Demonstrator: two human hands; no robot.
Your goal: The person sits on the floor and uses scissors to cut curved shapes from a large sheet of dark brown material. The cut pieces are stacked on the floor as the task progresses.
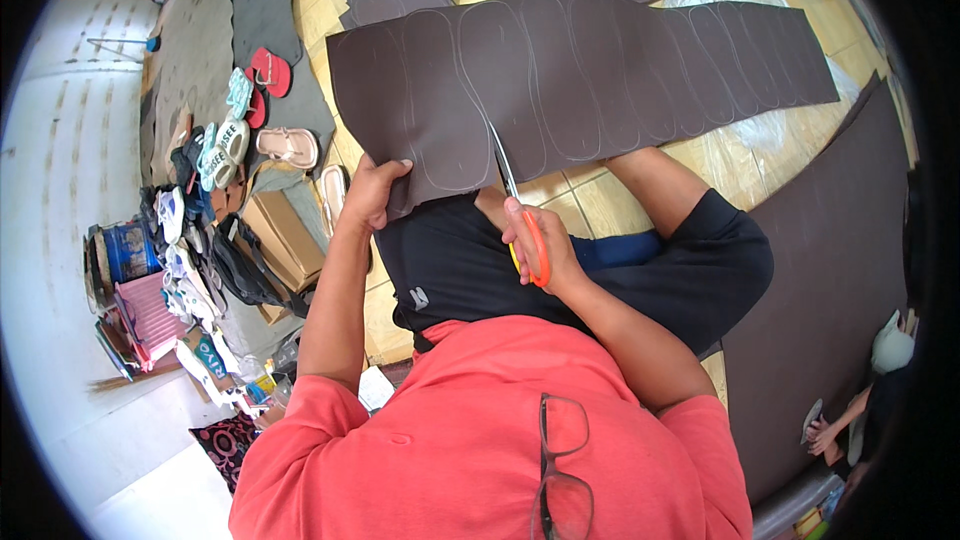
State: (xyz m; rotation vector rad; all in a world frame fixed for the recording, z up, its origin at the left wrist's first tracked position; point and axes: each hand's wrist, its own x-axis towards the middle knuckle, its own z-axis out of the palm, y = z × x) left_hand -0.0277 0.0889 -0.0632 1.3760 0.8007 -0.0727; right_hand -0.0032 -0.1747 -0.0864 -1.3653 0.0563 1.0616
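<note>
A long dark brown sheet (620, 70), marked with a row of pale sole-shaped outlines, stretches across my lap and out to the right. My left hand (375, 190) pinches its near left edge, thumb on top. In my right hand (550, 245) are scissors (538, 240) with orange and yellow handles. Their blades stand in a slit that runs up from the sheet's near edge, between the outline at the left end and its neighbour. My right fingers wrap the handles, partly hidden behind them.
More brown sheets (820, 280) lie on the tiled floor at the right and far side, beside clear plastic (740, 140). Sandals (288, 147), shoes and a cardboard box (283, 240) crowd the left. Another person's hand (822, 437) shows at the lower right.
</note>
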